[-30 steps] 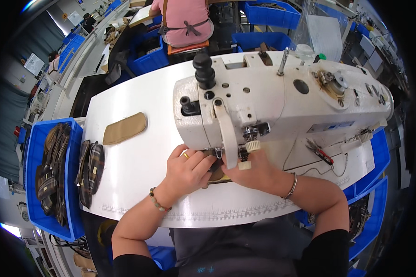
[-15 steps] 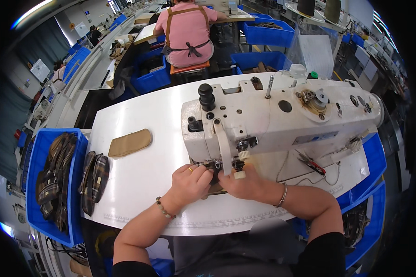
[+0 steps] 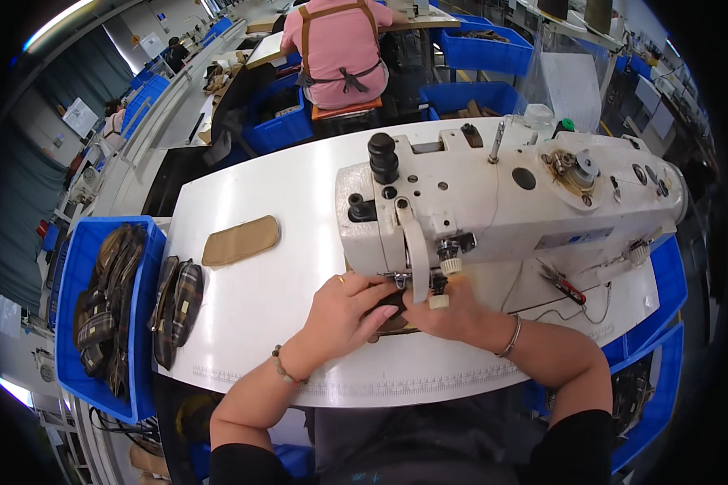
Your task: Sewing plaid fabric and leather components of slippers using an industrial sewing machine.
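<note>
Dark brown cloth (image 3: pixel 394 322) lies under the front end of the white sewing machine (image 3: pixel 501 194), between the two hands. The left hand (image 3: pixel 341 317) sits at the cloth's nine o'clock, its thumb parted from the fingers, cloth showing in the gap. The right hand (image 3: pixel 451 314) is at three o'clock, its fingertips partly hidden by the machine, so I cannot tell whether it pinches. A tan panel (image 3: pixel 241 241) rests at the left hand's ten o'clock; red-handled snips (image 3: pixel 565 284) lie toward the right hand's two o'clock.

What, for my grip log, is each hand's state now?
Left hand: open, at the dark piece.
Right hand: partly hidden by sewing machine; cannot tell.
</note>
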